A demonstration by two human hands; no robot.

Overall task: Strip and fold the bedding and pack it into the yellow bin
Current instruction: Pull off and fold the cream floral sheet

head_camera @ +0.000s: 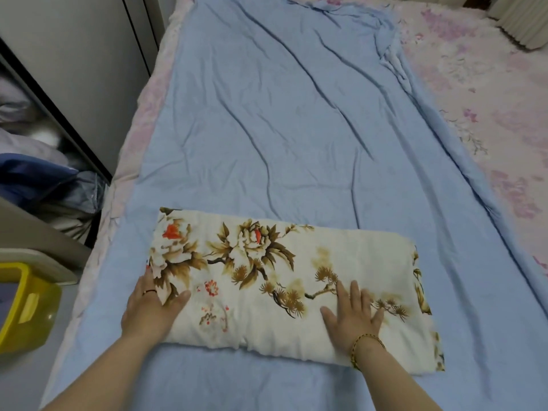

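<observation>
A folded cream cloth printed with brown and orange flowers (pixel 275 277) lies across the near end of the bed, on top of a wrinkled light blue sheet (pixel 281 129). My left hand (pixel 152 310) rests at the cloth's left end, thumb on top and fingers along its edge. My right hand (pixel 353 315) lies flat on the cloth, right of its middle, fingers spread. The yellow bin (pixel 28 304) stands on the floor at the left edge of the view, partly cut off.
A pink floral bed cover (pixel 489 120) shows under and to the right of the blue sheet. A wardrobe (pixel 74 54) with its sliding door open stands left of the bed, with bags and clothes piled inside. A pale pleated object (pixel 522 22) sits at the far right corner.
</observation>
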